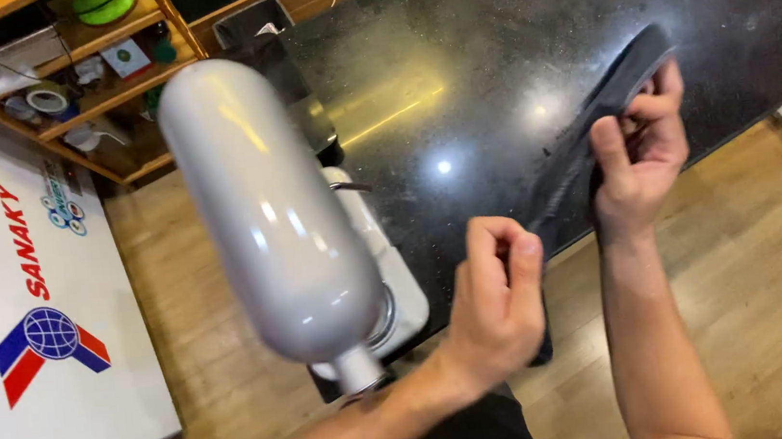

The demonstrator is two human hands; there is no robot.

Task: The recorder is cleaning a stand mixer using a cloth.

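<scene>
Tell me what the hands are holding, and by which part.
Both hands grip one dark flat rubbery mat: the left hand pinches its near end, the right hand its far end, stretching it above the black counter.

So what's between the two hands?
In the head view, a dark flat strip stretches between the left hand and the right hand; both hold it, over the black counter.

One mixer (285, 221), one mat (587, 146), two hands (497, 310)

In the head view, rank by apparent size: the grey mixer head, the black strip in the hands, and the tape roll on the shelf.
1. Grey mixer head, though nearness to the camera inflates it.
2. Black strip.
3. Tape roll, far back, so its true size is unsure.
</scene>
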